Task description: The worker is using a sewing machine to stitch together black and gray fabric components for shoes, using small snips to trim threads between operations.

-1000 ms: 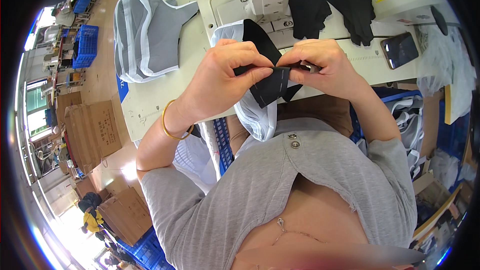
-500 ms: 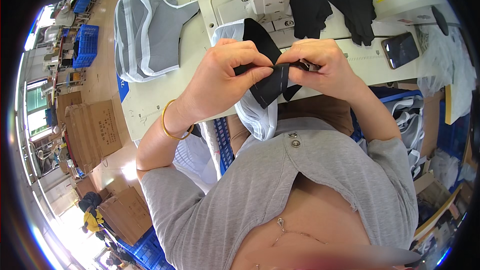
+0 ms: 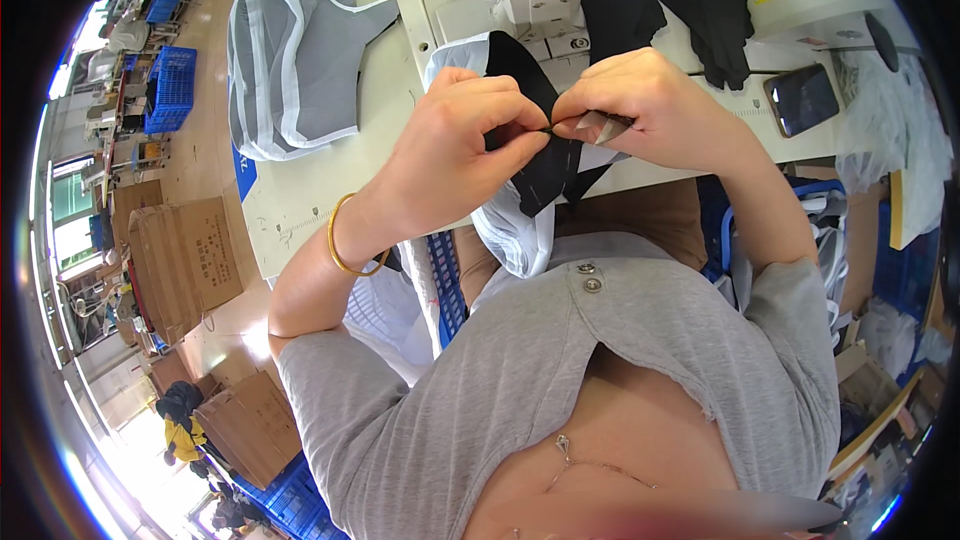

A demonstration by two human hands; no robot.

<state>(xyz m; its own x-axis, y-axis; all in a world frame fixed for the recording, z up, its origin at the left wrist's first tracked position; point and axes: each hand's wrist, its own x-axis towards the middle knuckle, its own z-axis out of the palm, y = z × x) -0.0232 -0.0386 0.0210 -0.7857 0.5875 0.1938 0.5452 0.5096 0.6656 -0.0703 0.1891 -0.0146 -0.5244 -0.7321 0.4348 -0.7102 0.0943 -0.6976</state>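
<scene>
Grey pale-edged pcs (image 3: 325, 75) lie on bench (image 3: 385, 105), well L of fingers. L hand (image 3: 455, 135) pinches top edge of black strip (image 3: 546, 178) btwn thumb & fingers; strip hangs just below fingertips. R hand (image 3: 650, 105) grips metal tool (image 3: 607, 128), fingertips pressed tog. at same edge. Phone (image 3: 803, 102) well R of fingers.

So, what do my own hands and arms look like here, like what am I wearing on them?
Your left hand and right hand are both ungloved. A thin, round, gold-coloured bangle circles your left wrist; none shows on the right. Plain grey sleeves end around the elbows, leaving both forearms bare.
</scene>
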